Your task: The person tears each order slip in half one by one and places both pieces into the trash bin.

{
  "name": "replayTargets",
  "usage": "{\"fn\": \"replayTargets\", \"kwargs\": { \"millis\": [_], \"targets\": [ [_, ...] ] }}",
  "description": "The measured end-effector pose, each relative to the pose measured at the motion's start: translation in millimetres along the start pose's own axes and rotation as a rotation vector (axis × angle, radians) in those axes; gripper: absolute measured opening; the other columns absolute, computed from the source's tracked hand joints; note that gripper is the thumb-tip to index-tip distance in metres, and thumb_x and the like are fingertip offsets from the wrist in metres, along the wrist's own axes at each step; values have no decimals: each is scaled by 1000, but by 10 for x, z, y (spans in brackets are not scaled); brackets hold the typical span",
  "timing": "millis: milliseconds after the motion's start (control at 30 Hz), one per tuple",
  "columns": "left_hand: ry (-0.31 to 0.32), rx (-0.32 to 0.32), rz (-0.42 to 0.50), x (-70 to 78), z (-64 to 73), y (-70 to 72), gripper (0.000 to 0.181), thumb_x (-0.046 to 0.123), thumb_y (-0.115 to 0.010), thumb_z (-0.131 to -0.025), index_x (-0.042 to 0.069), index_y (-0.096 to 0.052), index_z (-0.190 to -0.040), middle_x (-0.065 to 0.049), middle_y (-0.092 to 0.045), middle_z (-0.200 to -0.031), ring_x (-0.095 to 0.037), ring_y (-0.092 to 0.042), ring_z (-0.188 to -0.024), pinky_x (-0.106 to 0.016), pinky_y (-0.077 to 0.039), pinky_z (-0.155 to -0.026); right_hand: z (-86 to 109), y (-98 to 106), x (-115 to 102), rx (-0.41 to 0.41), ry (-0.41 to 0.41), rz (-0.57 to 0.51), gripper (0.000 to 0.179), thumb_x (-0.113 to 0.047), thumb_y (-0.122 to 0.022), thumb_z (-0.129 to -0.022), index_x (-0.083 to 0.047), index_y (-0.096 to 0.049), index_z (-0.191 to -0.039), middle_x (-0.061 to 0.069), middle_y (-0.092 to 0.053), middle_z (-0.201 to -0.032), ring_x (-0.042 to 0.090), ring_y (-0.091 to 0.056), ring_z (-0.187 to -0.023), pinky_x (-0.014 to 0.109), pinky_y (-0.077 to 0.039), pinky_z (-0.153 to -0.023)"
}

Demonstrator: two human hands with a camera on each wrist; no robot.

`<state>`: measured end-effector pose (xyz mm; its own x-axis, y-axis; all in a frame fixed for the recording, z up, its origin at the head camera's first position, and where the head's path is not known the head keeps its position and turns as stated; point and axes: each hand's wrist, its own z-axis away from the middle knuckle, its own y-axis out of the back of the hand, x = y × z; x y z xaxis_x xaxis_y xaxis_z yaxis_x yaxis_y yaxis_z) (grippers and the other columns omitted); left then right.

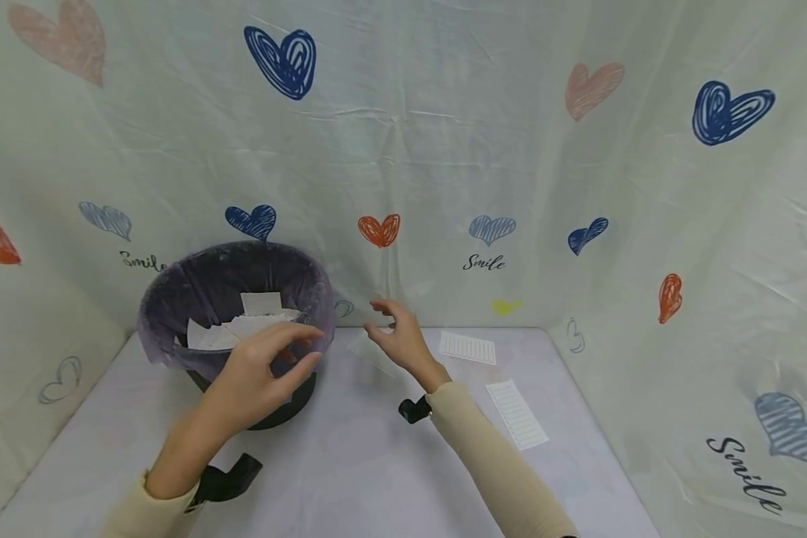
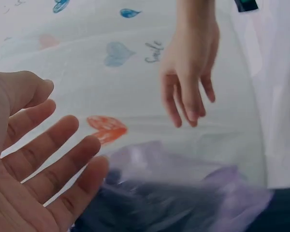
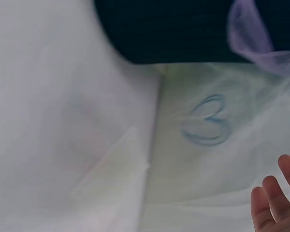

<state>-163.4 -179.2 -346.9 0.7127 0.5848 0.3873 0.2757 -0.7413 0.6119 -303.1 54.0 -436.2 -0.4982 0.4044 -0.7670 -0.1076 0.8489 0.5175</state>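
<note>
A dark trash bin lined with a purple plastic bag stands at the left of the table, with several white paper pieces inside. My left hand is over the bin's front right side, thumb and fingers apart around nothing; the left wrist view shows its spread fingers bare. To the right of the bin, my right hand hangs above the table with loosely bent fingers and holds nothing. Below it lies a pale, thin sheet, also in the right wrist view.
Two lined paper sheets lie on the right half of the table: one sheet near the back edge, the other sheet closer, beside the right forearm. A white curtain printed with hearts encloses the back and sides.
</note>
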Motion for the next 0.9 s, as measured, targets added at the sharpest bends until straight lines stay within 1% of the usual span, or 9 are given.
{"fn": "replayTargets", "kwargs": {
  "millis": [167, 333, 400, 500, 600, 767, 900],
  "targets": [
    [91, -24, 21, -33, 137, -137, 32, 0, -79, -86, 7, -72, -116, -1, -73, -106, -16, -68, -86, -27, -57, -71, 122, -51, 205, -22, -83, 23, 50, -17, -71, -95, -4, -57, -141, 18, -60, -141, 37, -55, -129, 53, -51, -101],
    [188, -49, 36, -143, 279, -267, 31, 2, -80, -87, 8, -72, -117, -2, -73, -107, -18, -68, -90, -28, -58, -71, 219, -120, 403, -41, -146, 40, 55, -19, -71, -95, -3, -53, -145, 18, -57, -144, 39, -53, -131, 54, -50, -103],
    [227, -65, 50, -194, 348, -331, 32, 3, -80, -87, 7, -71, -117, -4, -74, -109, -20, -69, -92, -28, -57, -69, 260, -149, 477, -47, -171, 42, 57, -19, -72, -95, -2, -52, -145, 19, -56, -145, 42, -53, -132, 55, -48, -105],
    [287, -88, 65, -231, 454, -436, 31, 4, -80, -88, 9, -72, -117, -3, -73, -110, -22, -69, -95, -29, -58, -69, 311, -191, 581, -64, -213, 48, 61, -19, -73, -94, 0, -49, -146, 23, -53, -146, 45, -50, -134, 56, -45, -108],
    [341, -140, 85, -214, 564, -564, 30, 7, -79, -89, 11, -72, -117, 0, -73, -111, -21, -68, -98, -30, -58, -72, 349, -228, 682, -74, -254, 66, 64, -19, -73, -93, 1, -46, -148, 27, -51, -148, 45, -49, -137, 57, -44, -110],
    [423, -270, 148, -144, 747, -777, 28, 14, -77, -93, 16, -70, -120, 3, -72, -117, -18, -68, -102, -29, -57, -75, 381, -272, 823, -72, -293, 112, 66, -18, -75, -92, 1, -45, -148, 30, -51, -146, 44, -50, -136, 57, -44, -110],
    [480, -313, 177, -124, 859, -884, 27, 16, -76, -94, 18, -70, -120, 2, -72, -118, -18, -68, -102, -29, -57, -76, 388, -289, 886, -80, -302, 150, 66, -17, -77, -91, 1, -45, -147, 30, -53, -143, 44, -51, -135, 56, -44, -110]
  ]
}}
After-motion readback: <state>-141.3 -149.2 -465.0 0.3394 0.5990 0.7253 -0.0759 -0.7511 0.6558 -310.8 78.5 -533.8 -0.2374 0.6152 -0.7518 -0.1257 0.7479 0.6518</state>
